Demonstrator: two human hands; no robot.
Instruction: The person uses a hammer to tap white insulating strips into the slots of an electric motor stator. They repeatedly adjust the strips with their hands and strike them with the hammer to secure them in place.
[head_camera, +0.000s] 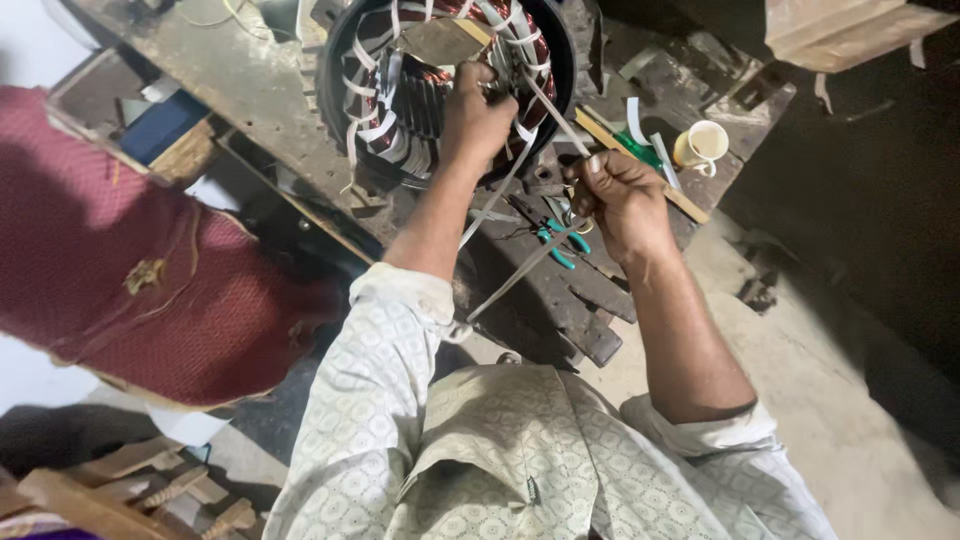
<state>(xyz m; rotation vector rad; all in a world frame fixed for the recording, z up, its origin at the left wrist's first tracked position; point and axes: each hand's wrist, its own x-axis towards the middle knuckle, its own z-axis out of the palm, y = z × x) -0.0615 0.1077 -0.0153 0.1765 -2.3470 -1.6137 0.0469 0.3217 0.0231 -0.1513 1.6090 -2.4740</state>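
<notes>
A large round motor stator (345, 70) lies on a worn workbench, its copper windings (375, 45) wrapped with white tape strips. My left hand (475, 115) reaches into the stator's bore and pinches the white tape at the windings. My right hand (620, 200) is closed around the same white tape (553, 118), pulling it taut toward me, away from the stator. The tape's loose tail (510, 280) hangs down between my forearms.
Teal-handled pliers (560, 240) lie on the dark bench (250, 90) under my right hand. A cream mug (702, 145) and a wooden stick (640, 165) sit at the right. A maroon cloth bundle (130, 250) fills the left. Wooden pieces (110, 490) lie at bottom left.
</notes>
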